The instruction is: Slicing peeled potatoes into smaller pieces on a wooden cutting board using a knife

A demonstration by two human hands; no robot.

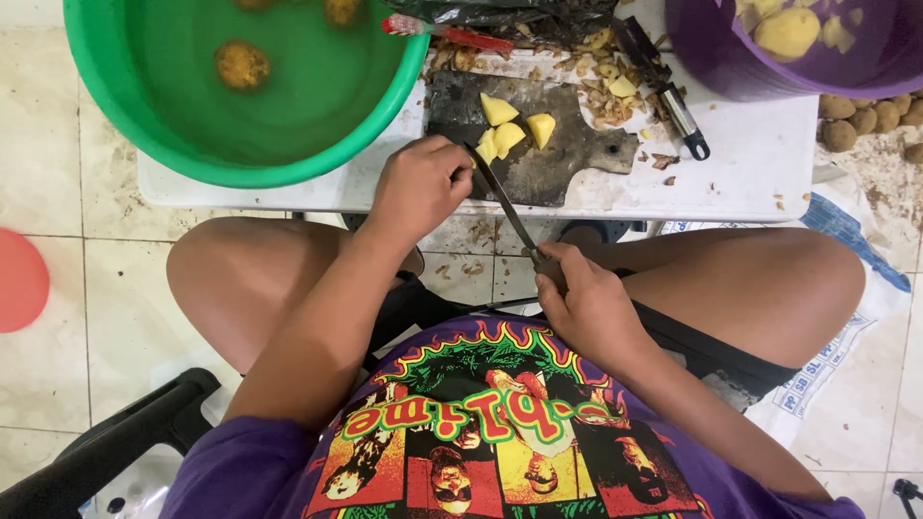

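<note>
Now 4 pale yellow potato chunks (510,130) on dark cutting board (558,159).

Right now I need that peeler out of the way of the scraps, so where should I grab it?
Grip the peeler by its metal handle end with the black loop, coming from the near right. That end lies clear on the white table, while the head is buried among potato peels.
</note>
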